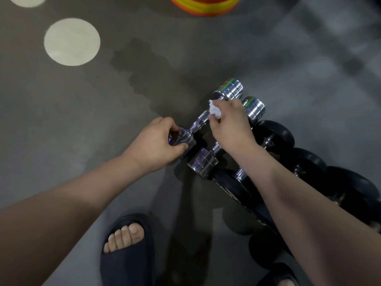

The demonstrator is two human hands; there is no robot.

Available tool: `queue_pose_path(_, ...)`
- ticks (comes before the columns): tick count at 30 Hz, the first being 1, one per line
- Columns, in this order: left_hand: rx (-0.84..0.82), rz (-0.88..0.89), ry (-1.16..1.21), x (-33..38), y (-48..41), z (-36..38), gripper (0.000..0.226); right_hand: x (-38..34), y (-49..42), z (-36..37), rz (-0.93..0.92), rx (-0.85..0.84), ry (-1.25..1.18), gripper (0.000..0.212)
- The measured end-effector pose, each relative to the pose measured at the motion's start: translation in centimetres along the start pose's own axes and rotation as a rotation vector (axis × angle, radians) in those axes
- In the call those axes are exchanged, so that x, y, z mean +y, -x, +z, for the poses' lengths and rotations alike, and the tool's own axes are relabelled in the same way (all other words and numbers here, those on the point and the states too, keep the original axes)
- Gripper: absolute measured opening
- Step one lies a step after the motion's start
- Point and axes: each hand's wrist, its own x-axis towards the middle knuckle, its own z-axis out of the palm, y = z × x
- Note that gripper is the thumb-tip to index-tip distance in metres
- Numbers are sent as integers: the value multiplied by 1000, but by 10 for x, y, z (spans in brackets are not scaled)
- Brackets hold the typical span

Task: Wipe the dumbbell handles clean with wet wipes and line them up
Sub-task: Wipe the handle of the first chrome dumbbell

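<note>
A chrome dumbbell (201, 118) lies diagonally on the grey floor. My left hand (156, 143) grips its near chrome head. My right hand (231, 124) holds a crumpled white wet wipe (214, 110) pressed against the knurled handle, close to the far head. Right beside it lies a second chrome dumbbell (203, 162), its handle mostly hidden under my right hand. Behind that, black rubber-headed dumbbells (274, 133) sit in a row toward the right.
A foot in a dark slipper (127, 246) stands at the bottom centre, another slipper (278, 277) at the bottom right. A pale round floor marker (72, 41) lies at the upper left. Stacked coloured discs (206, 5) sit at the top edge.
</note>
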Motion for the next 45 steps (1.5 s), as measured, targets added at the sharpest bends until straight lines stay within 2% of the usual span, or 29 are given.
queue_pose_path(8, 9, -5, 19, 1, 1, -1, 34, 6, -10, 3, -65, 95, 3, 25)
queue_pose_path(11, 21, -13, 21, 1, 0, -1, 33, -1, 9, 14, -273, 18, -16, 20)
queue_pose_path(13, 19, -24, 39, 1, 0, 0, 33, -2, 18, 16, -403, -70, -13, 24)
queue_pose_path(15, 16, -25, 43, 1, 0, 0, 33, 1, 7, 8, -351, -58, 11, 27)
queue_pose_path(18, 21, -19, 40, -1, 1, 0, 33, 9, -7, 0, -199, 70, 50, 26)
queue_pose_path(20, 20, -18, 46, -1, 0, 0, 33, 4, 2, 6, -291, 40, 49, 25)
queue_pose_path(23, 19, -27, 58, -1, 1, 0, 34, 1, 19, 10, -479, -130, 37, 29)
queue_pose_path(24, 21, -30, 58, -1, 1, 0, 34, 1, 14, 7, -462, -126, 44, 29)
queue_pose_path(27, 35, -24, 57, -2, 2, 1, 31, 8, -4, -1, -287, 27, 59, 28)
queue_pose_path(28, 38, -23, 58, -2, 2, 1, 32, 7, -2, 1, -302, 31, 64, 28)
queue_pose_path(32, 39, -28, 52, -5, 2, 2, 35, 2, 18, 9, -549, -193, 98, 32)
queue_pose_path(33, 40, -30, 68, -5, 2, 2, 36, 4, 15, 8, -541, -187, 97, 32)
queue_pose_path(36, 39, -30, 102, -7, 2, 3, 34, 8, 3, 3, -391, -9, 41, 28)
queue_pose_path(37, 37, -29, 100, -7, 1, 3, 33, 7, 4, 6, -401, 8, 52, 28)
queue_pose_path(41, 29, -44, 108, -8, -1, 2, 34, 4, 14, 17, -565, -146, 152, 30)
queue_pose_path(43, 31, -47, 111, -9, -1, 2, 32, 6, 6, 10, -464, -76, 129, 25)
queue_pose_path(45, 31, -45, 108, -10, -1, 1, 32, 7, -5, 3, -283, 48, 31, 21)
